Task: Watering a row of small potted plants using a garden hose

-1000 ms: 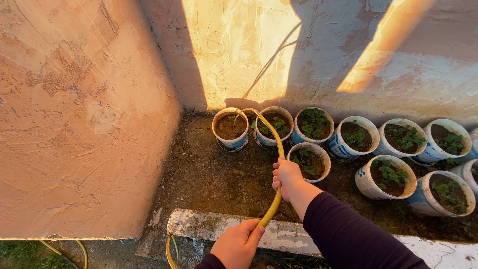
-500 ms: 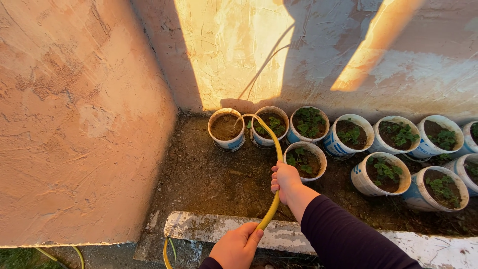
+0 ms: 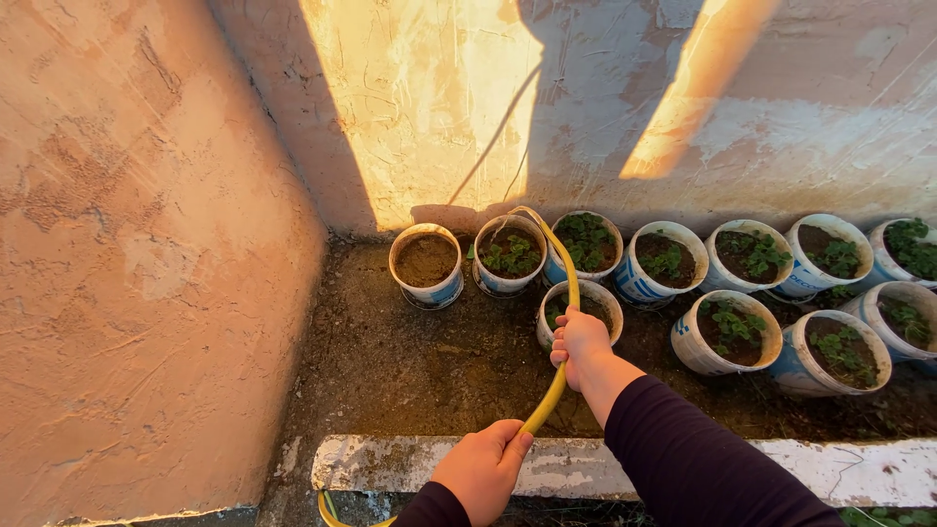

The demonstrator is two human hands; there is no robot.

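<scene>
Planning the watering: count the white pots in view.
11 pots: seven along the wall, four in front; more may hide beyond the right edge.

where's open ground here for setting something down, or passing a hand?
Bare soil lies between the left wall, the pale curb and the leftmost pot. The curb top left of the left hand is free too. Crowded: the two pot rows right of the hose, rims nearly touching, from the right hand rightward.
</scene>
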